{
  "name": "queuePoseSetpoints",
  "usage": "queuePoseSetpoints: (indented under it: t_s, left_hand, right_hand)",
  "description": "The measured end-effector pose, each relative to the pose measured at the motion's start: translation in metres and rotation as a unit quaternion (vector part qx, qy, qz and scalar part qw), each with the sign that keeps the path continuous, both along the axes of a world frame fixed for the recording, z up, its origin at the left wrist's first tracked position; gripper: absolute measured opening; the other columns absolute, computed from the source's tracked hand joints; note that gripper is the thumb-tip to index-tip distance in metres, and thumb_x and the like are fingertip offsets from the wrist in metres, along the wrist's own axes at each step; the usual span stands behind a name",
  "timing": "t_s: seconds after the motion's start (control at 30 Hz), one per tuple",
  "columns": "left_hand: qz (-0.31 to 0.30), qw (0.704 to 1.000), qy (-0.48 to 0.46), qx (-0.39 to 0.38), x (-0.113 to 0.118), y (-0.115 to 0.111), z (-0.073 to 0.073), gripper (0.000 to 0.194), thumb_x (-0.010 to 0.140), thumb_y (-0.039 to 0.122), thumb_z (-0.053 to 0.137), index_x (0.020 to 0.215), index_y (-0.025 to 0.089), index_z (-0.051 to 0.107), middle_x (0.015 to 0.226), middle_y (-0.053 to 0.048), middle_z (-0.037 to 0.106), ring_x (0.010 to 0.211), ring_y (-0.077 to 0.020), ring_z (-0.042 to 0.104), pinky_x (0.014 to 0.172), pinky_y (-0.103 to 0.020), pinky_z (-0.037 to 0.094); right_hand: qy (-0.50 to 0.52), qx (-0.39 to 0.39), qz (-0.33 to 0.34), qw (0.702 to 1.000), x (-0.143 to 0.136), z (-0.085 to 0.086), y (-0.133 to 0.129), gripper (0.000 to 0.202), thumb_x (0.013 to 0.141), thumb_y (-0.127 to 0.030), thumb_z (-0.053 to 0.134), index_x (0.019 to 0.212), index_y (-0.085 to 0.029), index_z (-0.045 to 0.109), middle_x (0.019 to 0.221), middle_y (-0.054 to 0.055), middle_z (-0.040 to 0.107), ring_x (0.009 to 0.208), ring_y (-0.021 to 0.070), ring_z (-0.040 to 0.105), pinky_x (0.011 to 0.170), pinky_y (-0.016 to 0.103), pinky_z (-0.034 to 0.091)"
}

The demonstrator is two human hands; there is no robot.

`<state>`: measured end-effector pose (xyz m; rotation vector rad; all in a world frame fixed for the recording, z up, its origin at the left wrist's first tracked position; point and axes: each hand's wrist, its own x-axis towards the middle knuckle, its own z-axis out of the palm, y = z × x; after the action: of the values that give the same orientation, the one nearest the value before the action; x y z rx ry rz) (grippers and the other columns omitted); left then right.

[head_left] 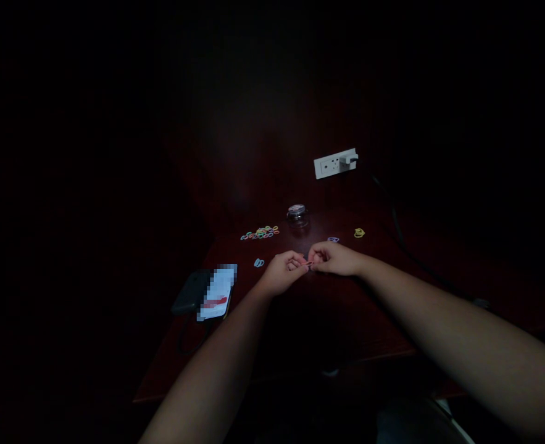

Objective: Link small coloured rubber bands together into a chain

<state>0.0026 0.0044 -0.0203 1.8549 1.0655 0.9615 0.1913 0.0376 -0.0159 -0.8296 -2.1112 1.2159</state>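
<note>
In the head view, my left hand [287, 270] and my right hand [331, 258] meet over the middle of the table. Their fingertips pinch a small pink loop-shaped piece [308, 264] between them, and its exact kind is too small to tell. Left of my left hand lie light blue loops [258, 263]. Just beyond my right hand are purple loops [332, 239], partly hidden by it. Yellow loops [359, 233] rest farther right. A mixed-colour pile of loops [260, 233] is spread out at the back left.
A small clear jar [297, 216] with a lid stands at the back of the dark red table [346, 320]. A lit phone [217, 293] lies beside a dark box-like device [191, 291] at left. A wall socket [328, 165] holds a plug, and a cable [396, 222] runs down right.
</note>
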Motion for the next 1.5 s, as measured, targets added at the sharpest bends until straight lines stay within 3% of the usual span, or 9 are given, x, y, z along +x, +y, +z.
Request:
queuePoseSetpoints:
  t_s: [0.47, 0.7, 1.3, 1.5]
  left_hand:
    - [0.000, 1.000, -0.010, -0.015, 0.0007, -0.0010, -0.0001, 0.025, 0.071, 0.033, 0.065, 0.080, 0.011, 0.056, 0.063, 0.002, 0.052, 0.055, -0.0057, 0.044, 0.052, -0.018, 0.034]
    - [-0.006, 1.000, -0.008, -0.005, 0.0006, -0.0005, -0.0005, 0.025, 0.072, 0.033, 0.064, 0.079, 0.010, 0.057, 0.065, 0.001, 0.052, 0.056, -0.0054, 0.044, 0.052, -0.017, 0.034]
    - [-0.005, 1.000, -0.009, -0.023, 0.0007, -0.0011, -0.0001, 0.021, 0.074, 0.030, 0.062, 0.081, 0.011, 0.058, 0.067, 0.000, 0.056, 0.056, -0.0063, 0.046, 0.052, -0.017, 0.033]
    - [0.034, 0.999, -0.034, -0.012, 0.0009, -0.0020, 0.0037, 0.016, 0.071, 0.025, 0.065, 0.074, 0.011, 0.058, 0.077, -0.005, 0.062, 0.067, -0.0097, 0.054, 0.059, -0.020, 0.041]
  right_hand:
    - [0.022, 0.001, 0.009, 1.000, 0.0004, -0.0021, 0.0019, 0.025, 0.067, -0.030, 0.065, 0.083, -0.014, 0.052, 0.054, -0.007, 0.048, 0.045, 0.0050, 0.041, 0.043, 0.018, 0.031]
    - [0.008, 0.012, 0.013, 1.000, 0.0015, -0.0012, 0.0007, 0.021, 0.073, -0.032, 0.061, 0.077, -0.013, 0.053, 0.054, -0.005, 0.048, 0.046, 0.0056, 0.043, 0.043, 0.018, 0.034]
    - [-0.012, -0.005, 0.008, 1.000, 0.0010, 0.0040, -0.0031, 0.021, 0.071, -0.034, 0.060, 0.073, -0.014, 0.055, 0.053, -0.005, 0.048, 0.045, 0.0066, 0.043, 0.044, 0.019, 0.034]
    - [-0.019, 0.006, 0.003, 1.000, 0.0021, 0.0045, -0.0039, 0.020, 0.071, -0.033, 0.060, 0.073, -0.015, 0.053, 0.055, -0.004, 0.048, 0.046, 0.0064, 0.044, 0.044, 0.019, 0.033]
